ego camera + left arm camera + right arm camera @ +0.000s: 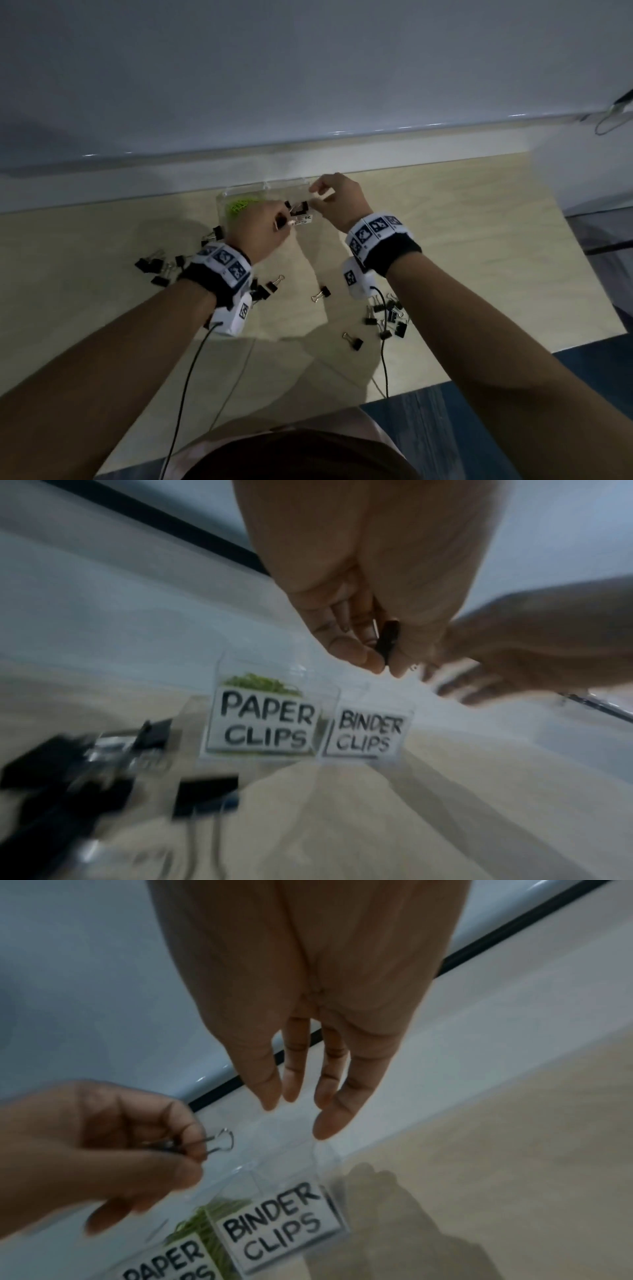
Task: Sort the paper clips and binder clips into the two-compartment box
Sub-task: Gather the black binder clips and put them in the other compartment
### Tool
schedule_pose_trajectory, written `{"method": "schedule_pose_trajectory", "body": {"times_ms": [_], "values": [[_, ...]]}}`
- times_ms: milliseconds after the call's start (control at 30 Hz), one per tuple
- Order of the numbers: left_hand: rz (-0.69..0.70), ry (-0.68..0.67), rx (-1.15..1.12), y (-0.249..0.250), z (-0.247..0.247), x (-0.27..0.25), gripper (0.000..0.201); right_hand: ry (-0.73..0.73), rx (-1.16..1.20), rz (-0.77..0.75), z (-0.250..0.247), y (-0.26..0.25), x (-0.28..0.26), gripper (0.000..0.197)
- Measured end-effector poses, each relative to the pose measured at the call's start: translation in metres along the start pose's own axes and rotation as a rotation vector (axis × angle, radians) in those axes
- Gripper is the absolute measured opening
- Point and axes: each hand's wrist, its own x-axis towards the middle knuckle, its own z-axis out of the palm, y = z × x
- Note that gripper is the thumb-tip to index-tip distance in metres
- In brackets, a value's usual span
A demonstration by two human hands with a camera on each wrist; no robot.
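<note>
A clear two-compartment box (263, 186) stands at the table's far edge, labelled PAPER CLIPS (267, 723) on the left and BINDER CLIPS (368, 734) on the right. Green paper clips (239, 207) fill the left compartment. A black binder clip (299, 206) shows in the right one. My left hand (274, 222) hovers over the box's front and pinches a black binder clip (390, 639), its wire loop (222, 1141) sticking out. My right hand (318, 197) hangs over the right compartment with straight, spread fingers (291, 1080) and holds nothing.
Loose black binder clips lie on the wooden table (479, 240): a cluster at the left (157, 265), one in the middle (322, 293), a cluster at the right (387, 315) and one nearer me (352, 341). A grey wall (308, 85) rises just behind the box.
</note>
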Motion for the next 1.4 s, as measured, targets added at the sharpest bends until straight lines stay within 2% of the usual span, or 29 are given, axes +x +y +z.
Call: {"method": "schedule_pose_trajectory", "body": {"times_ms": [67,167,267,333,433,467,633,733,833,900,1000,1100,1167,1300,1400], "values": [[-0.004,0.054,0.037,-0.001,-0.007,0.02,0.009,0.005,-0.022,0.027,-0.014,0.023,-0.021,0.015],[0.011,-0.019,0.153,0.004,-0.001,0.037,0.017,-0.056,-0.125,0.095,-0.035,0.063,-0.063,0.017],[0.097,-0.024,0.197,0.017,0.02,0.025,0.022,-0.148,-0.224,0.141,-0.049,0.093,-0.106,0.02],[0.143,-0.099,0.145,0.027,0.042,0.001,0.023,-0.185,-0.285,0.17,-0.05,0.105,-0.13,0.019],[0.111,-0.335,0.137,0.035,0.077,-0.035,0.028,-0.128,-0.285,0.165,-0.039,0.113,-0.156,0.009],[0.109,-0.366,0.142,0.036,0.085,-0.043,0.028,-0.108,-0.282,0.157,-0.032,0.114,-0.161,0.006],[0.166,-0.357,0.108,0.043,0.101,-0.055,0.014,-0.059,-0.3,0.15,0.0,0.111,-0.168,0.009],[0.31,-0.387,0.06,0.048,0.101,-0.064,0.016,-0.042,-0.309,0.146,0.006,0.11,-0.163,0.008],[0.527,-0.52,0.052,0.057,0.11,-0.082,0.024,-0.016,-0.265,0.134,0.005,0.112,-0.161,0.007],[0.64,-0.581,0.123,0.06,0.12,-0.092,0.028,-0.01,-0.255,0.105,0.002,0.114,-0.161,0.008],[0.762,-0.56,0.287,0.056,0.132,-0.099,0.024,-0.054,-0.256,0.084,-0.001,0.115,-0.164,0.009],[0.818,-0.515,0.43,0.055,0.133,-0.1,0.015,-0.11,-0.289,0.09,-0.003,0.112,-0.167,0.009],[0.831,-0.479,0.465,0.052,0.13,-0.099,0.013,-0.136,-0.309,0.113,-0.002,0.108,-0.168,0.012],[0.757,-0.395,0.479,0.038,0.127,-0.095,0.01,-0.182,-0.36,0.168,0.001,0.097,-0.163,0.011],[0.588,-0.373,0.381,0.028,0.119,-0.093,0.007,-0.197,-0.367,0.2,0.006,0.09,-0.16,0.008]]}}
